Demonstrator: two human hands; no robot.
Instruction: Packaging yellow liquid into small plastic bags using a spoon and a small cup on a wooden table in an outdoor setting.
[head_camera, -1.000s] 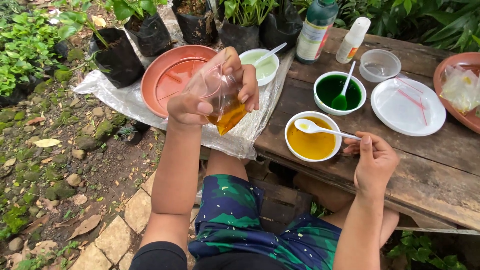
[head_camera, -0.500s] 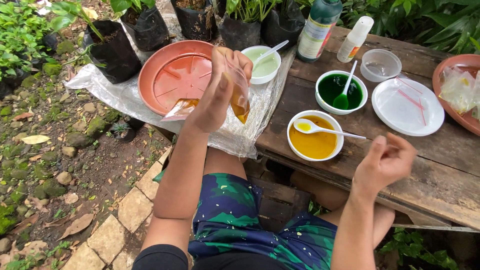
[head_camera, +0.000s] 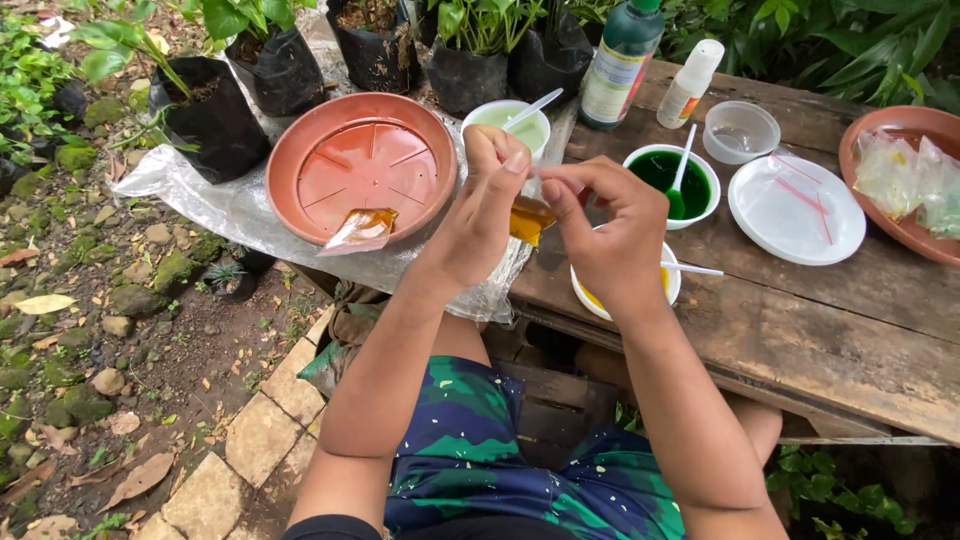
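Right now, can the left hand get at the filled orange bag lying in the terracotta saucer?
Probably yes: the filled orange bag lies uncovered beside the left hand, though both hands hold another small orange bag.

Yellow bowl (head_camera: 590, 292) mostly hidden behind right hand (head_camera: 610, 235); brown dish (head_camera: 905, 180) cut by right edge.

Both arms reach forward from the near edge, forearms angling in toward each other so the hands meet out in front. Left hand (head_camera: 478, 215) is raised, wrist bent, fingers curled with the fingertips pinched together at the top. Right hand (head_camera: 612, 240) sits just beside it, knuckles up, thumb and forefinger pinched toward the left hand's fingertips. The two hands nearly touch.
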